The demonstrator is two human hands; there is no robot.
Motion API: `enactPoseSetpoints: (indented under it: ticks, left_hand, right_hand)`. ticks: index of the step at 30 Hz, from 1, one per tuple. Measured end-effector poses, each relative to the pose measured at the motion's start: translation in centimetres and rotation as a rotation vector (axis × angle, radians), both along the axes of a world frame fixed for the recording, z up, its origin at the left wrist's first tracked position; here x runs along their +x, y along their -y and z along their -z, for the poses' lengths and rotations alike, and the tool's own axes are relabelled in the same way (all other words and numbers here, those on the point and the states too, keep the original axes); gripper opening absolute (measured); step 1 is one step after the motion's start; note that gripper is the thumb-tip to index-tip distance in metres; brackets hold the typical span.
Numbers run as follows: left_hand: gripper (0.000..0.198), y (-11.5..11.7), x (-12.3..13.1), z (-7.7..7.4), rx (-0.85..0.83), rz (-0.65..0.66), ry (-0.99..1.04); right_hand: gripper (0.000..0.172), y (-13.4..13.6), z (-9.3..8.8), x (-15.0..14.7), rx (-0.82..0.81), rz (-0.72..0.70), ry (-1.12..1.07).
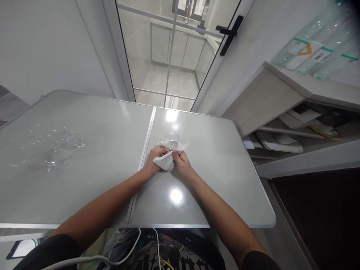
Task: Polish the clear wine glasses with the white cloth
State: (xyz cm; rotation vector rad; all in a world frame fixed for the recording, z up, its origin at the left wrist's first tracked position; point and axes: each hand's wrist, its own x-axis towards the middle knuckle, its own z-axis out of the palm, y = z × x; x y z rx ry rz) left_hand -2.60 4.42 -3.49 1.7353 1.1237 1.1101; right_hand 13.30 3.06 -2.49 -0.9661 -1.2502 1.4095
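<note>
A small clear glass [171,140] stands upright at the middle of the view, wrapped round its lower part by a white cloth [165,162]. On the cloth's left side, my left hand [155,157] is closed, its fingers partly hidden behind the folds. My right hand [181,160] pinches the cloth from the right, thumb on top near the glass. The glass rim is uncovered and faces up. The base of the glass is hidden by the cloth and hands.
The grey table [219,168] has a metal seam left of the hands. Crumpled clear plastic [60,146] lies on its left half. A phone [24,248] is at lower left. Shelves [284,84] with bottles [317,56] stand right; a glass door [168,56] is ahead.
</note>
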Motion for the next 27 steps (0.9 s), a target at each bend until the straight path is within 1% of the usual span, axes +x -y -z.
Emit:
enactPoseSetpoints:
  ticks: [1,3,5,6,8,9,11,13,14,15,16,18,19,20,21,22,24,25,26,27]
  left_hand:
    - [0.022,-0.2,-0.2,0.0,0.03,0.012,-0.062]
    - [0.02,-0.4,-0.6,0.1,0.106,0.085,-0.174]
    - [0.015,-0.6,-0.8,0.0,0.224,0.149,-0.269]
    - [0.014,-0.5,-0.9,-0.1,0.292,0.145,-0.316]
    - [0.018,-0.3,-1.0,-0.3,0.411,0.073,-0.378]
    - [0.021,-0.1,-1.1,-0.4,0.449,0.024,-0.371]
    - [0.026,0.2,-1.1,-0.9,0.462,-0.086,-0.266]
    - [0.028,0.4,-1.2,-1.5,0.382,-0.228,-0.078]
    - [0.026,0.4,-1.2,-1.7,0.309,-0.273,0.035]
    - [0.021,0.2,-1.2,-1.9,0.22,-0.276,0.163]
    - [0.024,0.0,-1.1,-2.0,0.116,-0.228,0.301]
    - [0.048,-0.4,-0.9,-1.9,-0.124,-0.015,0.561]
    - [0.055,-0.6,-0.8,-1.7,-0.231,0.084,0.656]
    - [0.057,-0.7,-0.7,-1.5,-0.313,0.143,0.716]
    - [0.056,-0.8,-0.5,-1.2,-0.359,0.16,0.742]
    - [0.054,-0.8,-0.5,-1.0,-0.366,0.146,0.746]
    - [0.053,-0.6,-0.4,-0.7,-0.298,0.084,0.723]
    - [0.054,-0.5,-0.4,-0.7,-0.248,0.061,0.698]
    - [0.054,-0.4,-0.4,-0.8,-0.2,0.044,0.67]
    - [0.054,-0.3,-0.4,-0.9,-0.156,0.028,0.645]
  right_hand:
    - [0.055,-0.1,0.2,0.0,0.017,0.016,0.016]
    - [0.054,-0.4,0.4,0.3,0.026,0.045,0.012]
    - [0.054,-0.8,0.2,0.8,0.038,0.047,0.011]
    - [0.055,-0.9,0.1,1.1,0.055,0.043,0.014]
    - [0.055,-1.0,-0.2,1.4,0.086,0.03,0.022]
    - [0.054,-1.0,-0.2,1.4,0.089,0.028,0.019]
    - [0.049,-0.8,-0.3,1.2,0.039,0.051,-0.023]
    - [0.047,-0.5,-0.4,0.9,-0.086,0.055,-0.106]
    - [0.049,-0.4,-0.5,0.8,-0.161,0.038,-0.151]
    - [0.051,-0.3,-0.7,0.7,-0.234,0.003,-0.189]
    - [0.053,-0.2,-0.8,0.6,-0.299,-0.049,-0.214]
    - [0.055,0.1,-1.2,0.6,-0.392,-0.164,-0.232]
    - [0.056,0.2,-1.4,0.6,-0.424,-0.211,-0.23]
    - [0.057,0.4,-1.5,0.5,-0.45,-0.254,-0.226]
    - [0.059,0.6,-1.6,0.5,-0.464,-0.299,-0.217]
    - [0.061,0.7,-1.6,0.5,-0.463,-0.345,-0.202]
    - [0.063,0.9,-1.5,0.4,-0.387,-0.412,-0.119]
    - [0.061,0.9,-1.5,0.3,-0.306,-0.404,-0.035]
    - [0.056,1.0,-1.4,0.2,-0.204,-0.359,0.08]
    - [0.048,1.0,-1.3,0.2,-0.096,-0.282,0.22]
